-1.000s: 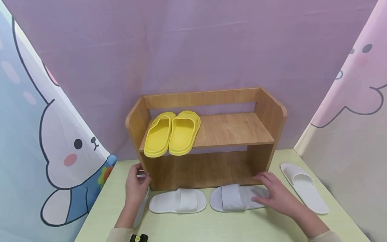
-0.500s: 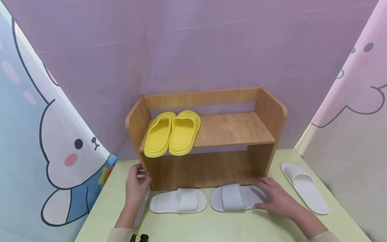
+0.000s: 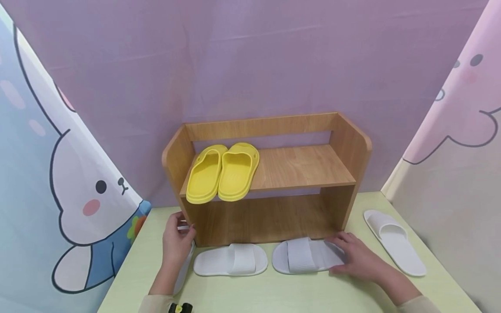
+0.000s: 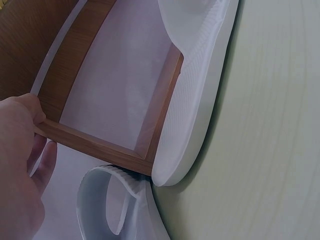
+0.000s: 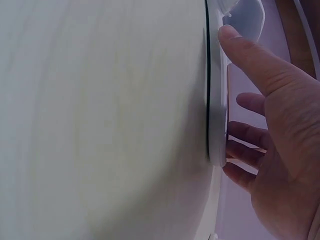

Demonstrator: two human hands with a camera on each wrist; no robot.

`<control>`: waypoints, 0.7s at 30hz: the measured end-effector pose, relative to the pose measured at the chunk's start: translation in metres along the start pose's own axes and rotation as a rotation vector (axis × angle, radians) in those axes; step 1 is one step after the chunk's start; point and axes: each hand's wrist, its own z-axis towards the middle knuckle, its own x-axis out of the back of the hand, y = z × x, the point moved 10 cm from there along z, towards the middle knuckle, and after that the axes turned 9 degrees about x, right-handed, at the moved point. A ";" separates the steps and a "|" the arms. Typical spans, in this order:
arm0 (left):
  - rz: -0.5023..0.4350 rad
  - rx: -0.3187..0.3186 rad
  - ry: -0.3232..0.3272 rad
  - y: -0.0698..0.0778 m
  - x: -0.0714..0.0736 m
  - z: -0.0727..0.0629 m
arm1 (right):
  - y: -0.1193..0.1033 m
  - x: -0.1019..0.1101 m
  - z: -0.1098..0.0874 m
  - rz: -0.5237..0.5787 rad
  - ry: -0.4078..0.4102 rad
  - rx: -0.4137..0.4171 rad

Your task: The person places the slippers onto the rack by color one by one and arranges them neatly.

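My left hand [image 3: 176, 241] holds the lower front edge of the left side of a small wooden shoe rack [image 3: 305, 167]; in the left wrist view its thumb and fingers pinch the wood [image 4: 95, 145]. Lying crosswise before the rack is a white open-toe slipper [image 3: 299, 256], strap towards the left. Around that slipper's heel end my right hand [image 3: 360, 258] has its thumb on the near edge and its fingers on the rack side. The right wrist view shows the hand [image 5: 290, 125] against the sole's edge [image 5: 216, 100]. A second white slipper [image 3: 227, 261] lies left of it.
Two yellow slippers [image 3: 238, 174] stand side by side on the rack's upper shelf, at the left. Another white slipper [image 3: 183, 271] lies partly hidden by my left forearm, and one more white slipper [image 3: 395, 245] lies right of the rack. Behind hangs a purple cloth [image 3: 266, 65].
My right hand has come down from above the slipper's heel and closed in around it. The left hand, the rack and the slippers look unmoved.
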 end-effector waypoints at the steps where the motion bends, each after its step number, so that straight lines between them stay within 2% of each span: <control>1: -0.003 -0.002 0.001 0.000 0.000 0.000 | 0.001 -0.001 0.000 0.002 -0.005 -0.001; 9: -0.009 0.002 -0.003 0.000 0.001 0.000 | 0.007 -0.009 0.001 0.030 -0.058 -0.009; 15: -0.011 -0.002 -0.006 0.001 0.001 0.000 | 0.006 -0.009 0.004 0.034 -0.076 0.022; 21: -0.004 0.013 -0.016 0.000 0.000 0.001 | 0.005 -0.014 0.007 0.094 -0.161 0.019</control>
